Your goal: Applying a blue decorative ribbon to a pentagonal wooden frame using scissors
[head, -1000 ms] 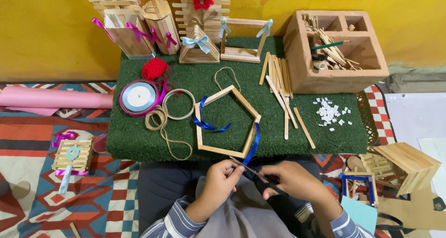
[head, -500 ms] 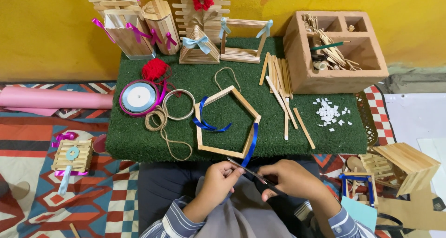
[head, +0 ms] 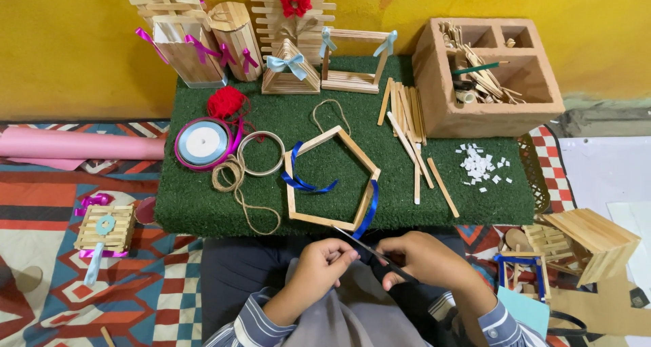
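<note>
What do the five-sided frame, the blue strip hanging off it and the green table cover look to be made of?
Five-sided frame: flat sticks of pale bare wood, matt, grain faintly visible. Blue strip: likely satin ribbon, glossy, curling limply. Green cover: looks like artificial turf, short fuzzy pile. The right hand holds what seem metal scissors, dark and thin.

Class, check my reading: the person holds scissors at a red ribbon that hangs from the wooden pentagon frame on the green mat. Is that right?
Not quite: the ribbon is blue, not red, as the head view shows. The rest stands: the right hand holds scissors at it, the left hand alongside, and it hangs from the wooden pentagon frame on the green mat.
</note>
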